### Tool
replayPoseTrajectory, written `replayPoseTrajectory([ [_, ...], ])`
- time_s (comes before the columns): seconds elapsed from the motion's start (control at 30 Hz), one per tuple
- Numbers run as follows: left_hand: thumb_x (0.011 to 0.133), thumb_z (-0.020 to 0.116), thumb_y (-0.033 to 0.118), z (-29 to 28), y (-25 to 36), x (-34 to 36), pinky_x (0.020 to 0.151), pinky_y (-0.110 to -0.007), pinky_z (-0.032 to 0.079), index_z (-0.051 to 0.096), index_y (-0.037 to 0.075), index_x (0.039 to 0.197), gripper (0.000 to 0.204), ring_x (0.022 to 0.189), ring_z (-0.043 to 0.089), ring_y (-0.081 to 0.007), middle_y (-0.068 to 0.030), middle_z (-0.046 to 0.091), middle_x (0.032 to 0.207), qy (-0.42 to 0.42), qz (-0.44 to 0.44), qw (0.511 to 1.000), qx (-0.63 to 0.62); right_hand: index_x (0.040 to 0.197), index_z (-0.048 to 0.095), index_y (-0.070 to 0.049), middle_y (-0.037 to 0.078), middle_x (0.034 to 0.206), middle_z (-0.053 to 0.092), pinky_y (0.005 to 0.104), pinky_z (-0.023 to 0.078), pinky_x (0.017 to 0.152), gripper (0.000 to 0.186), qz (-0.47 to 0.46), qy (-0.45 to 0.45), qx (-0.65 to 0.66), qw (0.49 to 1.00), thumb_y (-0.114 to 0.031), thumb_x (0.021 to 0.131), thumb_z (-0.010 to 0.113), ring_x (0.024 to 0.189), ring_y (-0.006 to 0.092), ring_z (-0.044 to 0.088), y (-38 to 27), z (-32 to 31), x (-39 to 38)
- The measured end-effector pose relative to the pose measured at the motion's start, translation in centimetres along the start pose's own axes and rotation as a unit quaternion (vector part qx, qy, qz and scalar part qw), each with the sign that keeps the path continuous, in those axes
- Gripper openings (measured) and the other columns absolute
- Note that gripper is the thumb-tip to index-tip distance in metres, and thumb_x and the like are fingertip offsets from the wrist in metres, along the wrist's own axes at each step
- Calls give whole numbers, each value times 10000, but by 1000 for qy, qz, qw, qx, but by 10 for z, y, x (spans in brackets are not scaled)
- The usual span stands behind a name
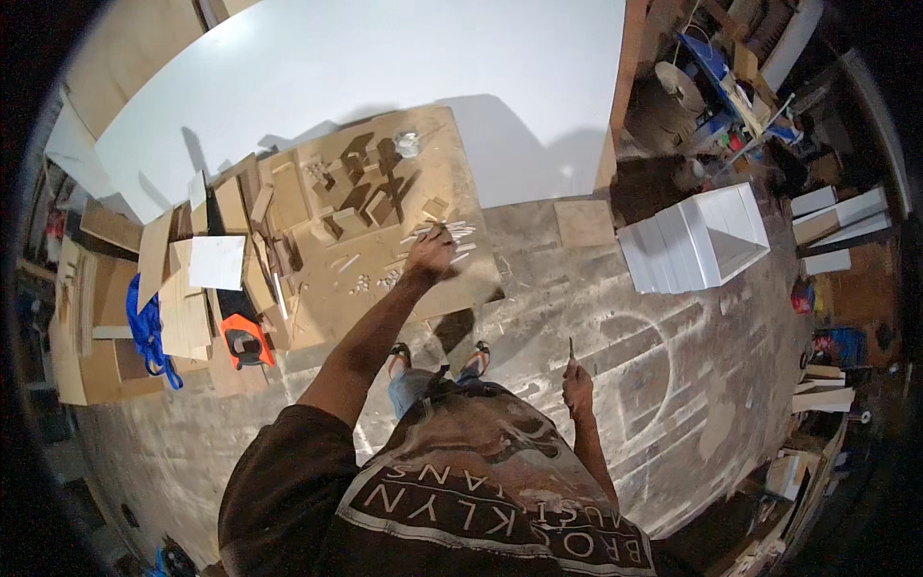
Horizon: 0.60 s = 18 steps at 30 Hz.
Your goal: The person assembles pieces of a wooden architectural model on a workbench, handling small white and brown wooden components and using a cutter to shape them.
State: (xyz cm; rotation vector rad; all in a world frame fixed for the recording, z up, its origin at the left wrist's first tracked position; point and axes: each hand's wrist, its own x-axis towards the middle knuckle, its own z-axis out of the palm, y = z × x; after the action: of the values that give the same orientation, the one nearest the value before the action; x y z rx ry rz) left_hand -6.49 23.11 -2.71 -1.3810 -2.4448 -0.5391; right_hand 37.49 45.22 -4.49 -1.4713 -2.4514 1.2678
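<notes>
My left hand (431, 253) reaches down to a loose pile of thin white sticks (461, 231) on a brown board (433, 144). Its fingers are bunched together at the pile; whatever they pinch is too small to make out. Low at my right side, my right hand (577, 389) is closed around a thin dark tool (570, 348) that points upward; its exact kind is unclear. Small brown wooden blocks (382, 207) stand farther back on the board. Near my left wrist lie small pale bits (362, 284).
Wood offcuts (178, 308) are heaped at the left, with an orange-handled tool (245, 343) and a blue strap (144, 332). White box-like pieces (687, 240) stand right on the concrete floor (615, 337). A large white panel (385, 58) is at the back.
</notes>
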Motion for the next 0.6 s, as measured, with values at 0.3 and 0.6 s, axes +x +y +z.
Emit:
replayPoseTrajectory([
  [0.3, 858, 657, 219, 9, 11, 7, 985, -443, 517, 756, 88, 990, 211, 1190, 602, -301, -109, 684, 1182, -124, -167, 977, -51, 860, 643, 49, 282, 846, 665, 516, 496, 788, 718, 73, -53, 0, 996, -597, 1049, 395, 867, 466, 651, -5, -12, -1],
  [0.6, 849, 645, 128, -36, -40, 9, 786, -430, 564, 739, 19, 907, 155, 871, 720, -363, -213, 729, 920, 3, -180, 951, -251, 853, 600, 12, 29, 547, 480, 322, 391, 417, 684, -49, -46, 47, 997, -636, 1018, 461, 439, 141, 499, -1, -7, 31],
])
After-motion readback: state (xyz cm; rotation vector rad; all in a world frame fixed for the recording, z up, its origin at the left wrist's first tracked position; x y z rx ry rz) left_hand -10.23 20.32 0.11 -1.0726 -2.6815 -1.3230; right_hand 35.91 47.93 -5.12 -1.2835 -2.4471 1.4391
